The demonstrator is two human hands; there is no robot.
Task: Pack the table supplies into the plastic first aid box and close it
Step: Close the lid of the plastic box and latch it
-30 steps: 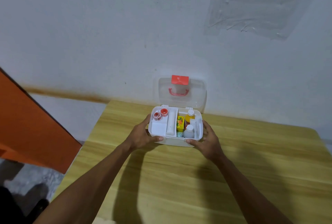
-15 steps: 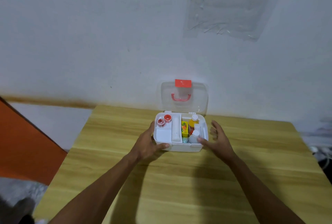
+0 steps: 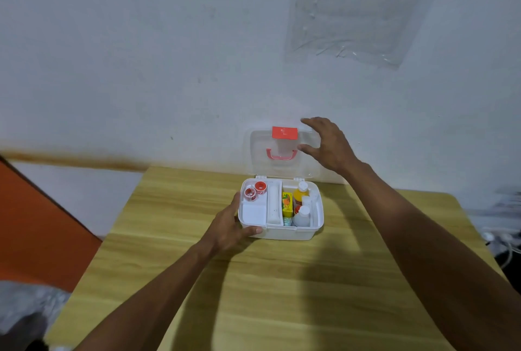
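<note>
The box sits open on the surface. The left hand holds its corner. The right hand, fingers spread, reaches the clear lid; touching is unclear.

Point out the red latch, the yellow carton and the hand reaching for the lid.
red latch (image 3: 284, 133), head view, middle of its face on the lid's top edge.
yellow carton (image 3: 287, 202), head view, its printed top face inside the box.
right hand (image 3: 329, 143), head view, back of the hand.
</note>
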